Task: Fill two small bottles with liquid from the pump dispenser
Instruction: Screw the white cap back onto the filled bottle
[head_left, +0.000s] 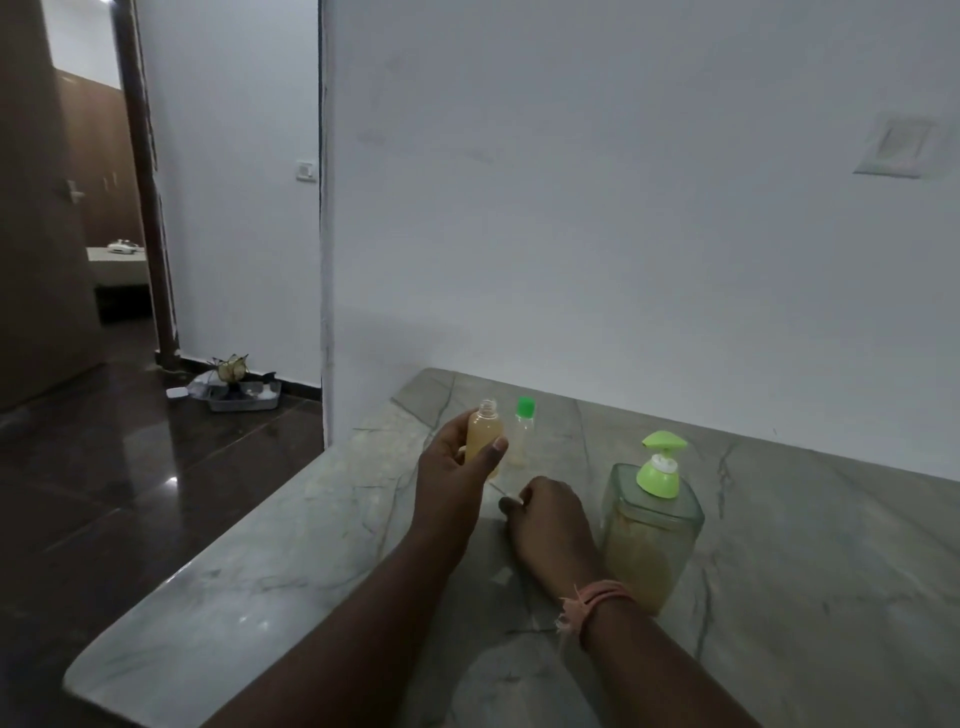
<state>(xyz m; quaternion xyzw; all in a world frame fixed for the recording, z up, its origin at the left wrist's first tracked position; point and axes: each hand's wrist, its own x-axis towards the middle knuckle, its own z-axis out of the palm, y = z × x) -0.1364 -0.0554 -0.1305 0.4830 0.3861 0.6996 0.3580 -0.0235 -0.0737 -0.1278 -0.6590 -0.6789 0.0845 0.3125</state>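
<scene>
Upright in the left hand (457, 457), an uncapped filled bottle (484, 436).

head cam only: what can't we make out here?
- Right hand: seen from the back in the head view, so its curled fingers hide whatever they may hold.
- Uncapped bottle: left hand covers its lower body; base hidden.
- Capped bottle: fill level unclear, dim and partly behind the uncapped one.
- Pump dispenser: the nozzle tip points away.
- Tray on the floor: contents too small.
</scene>
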